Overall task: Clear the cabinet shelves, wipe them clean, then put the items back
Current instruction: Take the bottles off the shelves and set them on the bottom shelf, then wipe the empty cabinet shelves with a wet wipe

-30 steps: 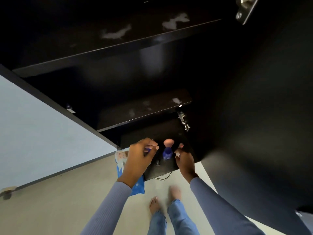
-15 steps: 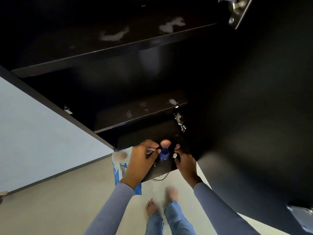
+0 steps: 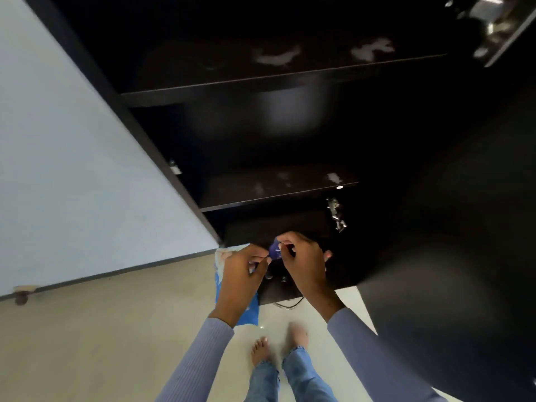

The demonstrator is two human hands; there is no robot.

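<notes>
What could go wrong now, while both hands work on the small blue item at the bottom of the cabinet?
The small blue item is pinched only by fingertips of the left hand and right hand; it may slip and fall toward the bare feet. The blue packet on the floor could be stepped on.

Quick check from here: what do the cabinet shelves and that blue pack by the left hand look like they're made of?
Cabinet shelves: dark, near-black board with a smooth, semi-gloss face, probably laminate; they catch light and show pale smudges.

Blue pack: thin, flexible plastic film, glossy and printed, judging by its soft, crumpled edge. The left hand covers most of it, so this is a guess.
</notes>
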